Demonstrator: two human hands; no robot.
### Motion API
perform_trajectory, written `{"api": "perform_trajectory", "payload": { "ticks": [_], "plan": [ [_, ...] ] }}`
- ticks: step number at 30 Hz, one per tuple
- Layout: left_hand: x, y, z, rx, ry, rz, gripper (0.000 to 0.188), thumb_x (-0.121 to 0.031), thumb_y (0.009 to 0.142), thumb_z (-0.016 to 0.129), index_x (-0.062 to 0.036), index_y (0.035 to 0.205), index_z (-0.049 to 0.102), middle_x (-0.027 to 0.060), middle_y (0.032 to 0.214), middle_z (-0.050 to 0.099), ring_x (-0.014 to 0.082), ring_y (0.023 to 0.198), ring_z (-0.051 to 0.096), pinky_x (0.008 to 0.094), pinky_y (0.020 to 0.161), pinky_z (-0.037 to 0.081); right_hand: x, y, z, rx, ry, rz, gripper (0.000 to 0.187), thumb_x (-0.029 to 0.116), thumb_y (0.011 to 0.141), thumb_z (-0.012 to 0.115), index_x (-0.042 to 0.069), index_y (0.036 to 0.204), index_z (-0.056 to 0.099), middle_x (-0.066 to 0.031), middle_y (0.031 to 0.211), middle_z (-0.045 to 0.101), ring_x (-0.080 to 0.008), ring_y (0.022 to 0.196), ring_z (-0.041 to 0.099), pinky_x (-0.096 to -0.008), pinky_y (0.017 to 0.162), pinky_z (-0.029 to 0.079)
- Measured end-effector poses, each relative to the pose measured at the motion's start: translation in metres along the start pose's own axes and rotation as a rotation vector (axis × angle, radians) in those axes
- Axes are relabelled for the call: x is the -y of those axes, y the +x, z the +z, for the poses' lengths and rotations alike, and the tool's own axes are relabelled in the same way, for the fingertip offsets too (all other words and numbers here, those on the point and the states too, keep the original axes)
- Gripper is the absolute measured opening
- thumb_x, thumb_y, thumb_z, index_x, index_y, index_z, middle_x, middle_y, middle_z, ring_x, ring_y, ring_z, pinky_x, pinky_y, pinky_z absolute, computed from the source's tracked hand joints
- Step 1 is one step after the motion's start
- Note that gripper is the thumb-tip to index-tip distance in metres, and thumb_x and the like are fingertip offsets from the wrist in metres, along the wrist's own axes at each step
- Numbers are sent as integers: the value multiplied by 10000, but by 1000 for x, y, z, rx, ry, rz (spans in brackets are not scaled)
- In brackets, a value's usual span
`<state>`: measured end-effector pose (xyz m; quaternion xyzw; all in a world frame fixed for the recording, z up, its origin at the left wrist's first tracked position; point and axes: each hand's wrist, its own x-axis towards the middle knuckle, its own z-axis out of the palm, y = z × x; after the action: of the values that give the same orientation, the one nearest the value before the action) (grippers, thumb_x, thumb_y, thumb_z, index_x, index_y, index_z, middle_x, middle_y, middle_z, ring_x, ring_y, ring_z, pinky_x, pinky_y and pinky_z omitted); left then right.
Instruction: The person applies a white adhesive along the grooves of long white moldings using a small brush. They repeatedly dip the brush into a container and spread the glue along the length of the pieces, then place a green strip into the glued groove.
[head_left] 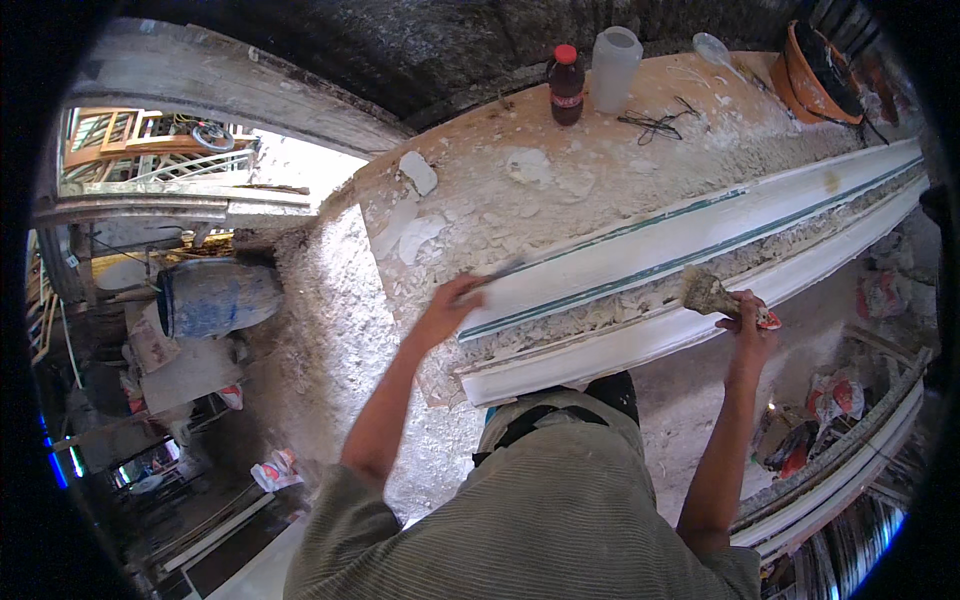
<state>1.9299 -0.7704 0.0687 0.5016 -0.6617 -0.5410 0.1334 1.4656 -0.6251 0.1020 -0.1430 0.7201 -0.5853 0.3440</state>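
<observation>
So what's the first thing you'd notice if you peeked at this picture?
Probably the long white moulding with thin green lines, running across the crusty, plaster-spattered table towards the upper right. The person's right hand holds a plaster-caked brush on its near edge, while the left hand presses a thin tool at its left end. At the far edge stand a dark red-capped bottle, a cloudy white jug and an orange bucket.

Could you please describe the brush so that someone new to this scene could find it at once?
Start at the long white moulding that runs across the plaster-crusted bench. Near its front edge, the right hand holds the brush. It is stubby, with plaster-caked bristles and a red handle, unlike the thin blade at the left hand.
</observation>
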Motion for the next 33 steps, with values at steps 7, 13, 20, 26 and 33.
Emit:
{"api": "perform_trajectory", "payload": {
  "ticks": [7,13,20,26,33],
  "plan": [
    [80,-58,-87,78,59,-214,159,-147,986,601,-27,1088,615,53,810,670,119,617,531,311,585,451,16,-47,50,75,-119,-16,309,258,982,650,-39,1065,651,-133,977,703,-190,737,694,-287,582,572],
    [49,25,1,-12,165,-18,321,-287,951,631,-6,1106,631,254,1005,692,412,913,677,451,825,520,18,-84,77,34,-86,-49,251,233,989,644,-5,1067,662,-97,994,695,-155,731,665,-287,565,565],
    [74,-42,-63,-48,282,-17,324,-293,952,638,-19,1126,641,230,1014,702,428,986,664,460,853,521,20,-100,66,46,-142,-106,287,257,983,648,-25,1023,680,-111,932,706,-189,747,691,-296,567,574],
    [47,14,13,-147,263,113,311,-281,957,614,3,1078,655,251,1013,695,434,974,665,467,864,519,18,-84,47,11,-109,2,266,256,983,651,-6,1016,684,-102,945,706,-173,755,685,-294,570,569],
    [-16,51,54,-108,348,76,301,-275,952,608,-12,1086,667,252,1004,698,421,964,676,468,861,523,26,-15,4,150,-111,-114,267,257,972,658,-4,1013,692,-102,948,710,-185,770,698,-298,571,570]
  ]
}}
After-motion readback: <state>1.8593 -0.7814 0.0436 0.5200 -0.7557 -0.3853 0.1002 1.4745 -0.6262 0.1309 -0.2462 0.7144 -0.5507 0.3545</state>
